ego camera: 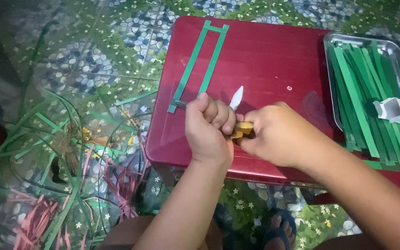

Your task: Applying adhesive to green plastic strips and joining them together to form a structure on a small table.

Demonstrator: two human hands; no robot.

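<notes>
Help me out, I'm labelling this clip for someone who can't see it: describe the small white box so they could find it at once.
Start at the dark red table and go to the metal tray at its right end, filled with long green strips. The small white box lies on top of those strips at the tray's right edge. It is the only white, blocky thing among flat green bands.

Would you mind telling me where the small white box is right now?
In the head view, the small white box lies at the far right, on top of the green strips in the metal tray on the red table.
</notes>
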